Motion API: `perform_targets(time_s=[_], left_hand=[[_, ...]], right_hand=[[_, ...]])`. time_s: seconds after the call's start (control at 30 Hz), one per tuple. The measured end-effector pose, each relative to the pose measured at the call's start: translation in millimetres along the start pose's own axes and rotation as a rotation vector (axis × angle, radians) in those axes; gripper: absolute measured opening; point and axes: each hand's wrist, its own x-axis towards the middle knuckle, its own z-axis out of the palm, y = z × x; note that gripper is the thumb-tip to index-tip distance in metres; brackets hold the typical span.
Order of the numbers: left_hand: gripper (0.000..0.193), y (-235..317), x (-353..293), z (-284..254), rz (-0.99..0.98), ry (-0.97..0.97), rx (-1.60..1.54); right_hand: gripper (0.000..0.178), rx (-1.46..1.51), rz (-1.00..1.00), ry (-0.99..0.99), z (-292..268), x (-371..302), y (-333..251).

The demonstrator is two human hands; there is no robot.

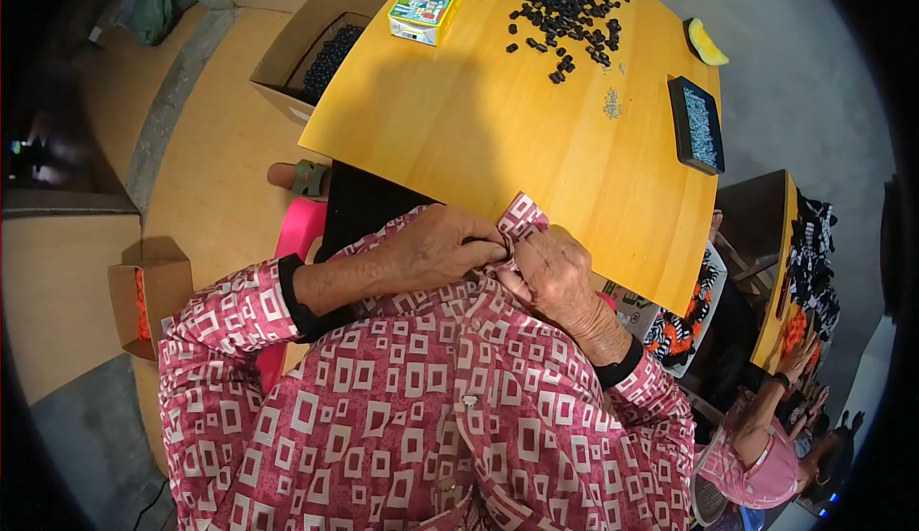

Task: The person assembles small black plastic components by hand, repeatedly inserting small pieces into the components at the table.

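Note:
Both of my hands are at the collar of my pink shirt [412, 406], which is patterned with pale squares. My left hand [431, 244] is closed, thumb and fingers pinching the cloth at the collar's edge. Right beside it, my right hand [553, 268] is curled round the other side of the collar [523, 217], and a folded tip of cloth stands up between them. The fingertips nearly meet, and they hide whatever lies under them. Lower on the shirt front a small button [470, 401] shows.
Ahead stands a yellow wooden table [593, 177] bearing scattered black parts [565, 9], tiny silvery pieces [613, 103], a black tray [682, 129], a yellow-green carton [428, 6] and a yellow wedge [708, 45]. Cardboard box [273, 67] at left. At lower right, another person [761, 459] reaches toward a second table.

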Motion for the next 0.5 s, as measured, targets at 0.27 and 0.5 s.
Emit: perform_targets(time_s=[0.27,0.5], left_hand=[[0.02,4,5,0,-0.12,-0.024,-0.219],[0.018,2,2,-13,-0.217,0.101,-0.306]], right_hand=[[0.023,0.033,0.034,0.016,-18,13,-3],[0.02,-0.036,0.136,-0.108,-35,2,-3]])
